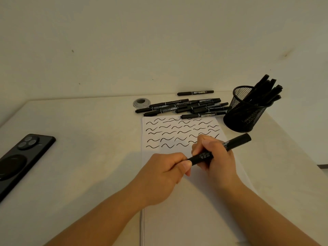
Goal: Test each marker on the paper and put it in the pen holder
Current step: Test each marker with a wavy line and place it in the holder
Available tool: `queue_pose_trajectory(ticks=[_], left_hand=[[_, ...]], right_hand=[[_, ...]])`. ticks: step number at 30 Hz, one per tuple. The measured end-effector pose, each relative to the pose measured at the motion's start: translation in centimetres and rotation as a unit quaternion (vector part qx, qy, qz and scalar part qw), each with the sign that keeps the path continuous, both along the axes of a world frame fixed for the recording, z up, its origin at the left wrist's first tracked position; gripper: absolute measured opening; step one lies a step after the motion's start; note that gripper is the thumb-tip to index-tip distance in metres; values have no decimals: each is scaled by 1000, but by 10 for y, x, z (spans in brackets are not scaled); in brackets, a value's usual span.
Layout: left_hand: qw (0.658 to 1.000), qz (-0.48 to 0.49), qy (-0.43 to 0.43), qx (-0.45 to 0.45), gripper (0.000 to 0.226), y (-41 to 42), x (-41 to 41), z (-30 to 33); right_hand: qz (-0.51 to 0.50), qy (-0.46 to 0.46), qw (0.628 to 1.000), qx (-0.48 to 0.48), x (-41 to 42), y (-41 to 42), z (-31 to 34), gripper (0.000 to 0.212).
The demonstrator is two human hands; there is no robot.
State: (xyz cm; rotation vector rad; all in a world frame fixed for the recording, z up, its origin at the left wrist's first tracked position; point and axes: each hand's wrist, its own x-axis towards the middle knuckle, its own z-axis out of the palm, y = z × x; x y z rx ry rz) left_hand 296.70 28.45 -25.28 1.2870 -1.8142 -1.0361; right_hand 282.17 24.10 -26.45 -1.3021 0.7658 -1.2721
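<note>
A black marker [220, 150] is held over the white paper [179, 201], slanting from lower left up to the right. Its barrel is gripped by the curled fingers of the right hand [214, 155], while its lower-left end is pinched by the thumb and curled fingers of the left hand [165, 173] (whether a cap sits on that end cannot be told). The upper part of the sheet is covered with rows of short wavy black strokes. Beyond the paper's far edge a loose pile of markers [184, 107] is laid on the pale table [88, 125], one of them overlapping the sheet. To the right, a black mesh pen holder [243, 114] is filled with several markers leaning right. A dark phone [19, 157] is seen at the far left.
</note>
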Motion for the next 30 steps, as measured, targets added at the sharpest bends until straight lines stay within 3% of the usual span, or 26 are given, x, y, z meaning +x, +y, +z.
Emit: queue_pose_trajectory(ticks=[3,9,13,17,21,24,26,30], left_hand=[[998,53,15,-26,22,-4,3,0],[981,161,91,-51,30,-17,19,2],[967,219,113,-62,26,-24,29,6],[966,227,42,-118,27,-27,30,13],[966,170,-72,-180,14,-30,15,24],[956,135,-130,-228,5,-33,0,32],[944,113,-158,-267,19,-36,-8,38],[933,114,-186,-287,22,-54,-16,47]], right_hand=[[-2,46,999,5,-1,-2,2,29],[-47,32,997,53,-11,-11,9,30],[-51,146,988,13,-21,-17,20,15],[-32,308,950,-47,-19,-15,24,13],[-29,455,872,-177,-17,-15,37,11],[-32,490,837,-243,-21,-17,45,17],[-44,497,824,-267,-29,-18,50,18],[-129,468,836,-254,-55,-28,63,18]])
